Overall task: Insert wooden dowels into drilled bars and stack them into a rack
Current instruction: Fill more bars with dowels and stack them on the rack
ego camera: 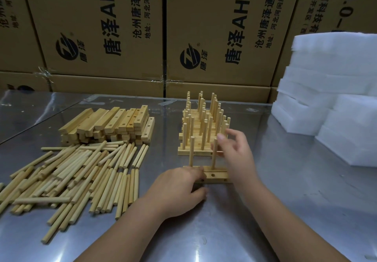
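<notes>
Left hand (179, 188) grips the left end of a bar (216, 175) lying near-centre on the bench (285, 200), with two upright dowels (191, 151) in it. Right hand (236, 155), fingers loosely spread and holding nothing, hovers just beside the right one. Just beyond stands the rack (202, 131). Loose dowels (81, 176) and spare bars (108, 125) lie left, foam (330, 98) right, cartons (102, 26) far behind.

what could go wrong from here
The right hand sits close to the rack behind it; a bump may topple the stack. The left hand holds only one end of the bar, so pressing the dowels could tip or swing it.
</notes>
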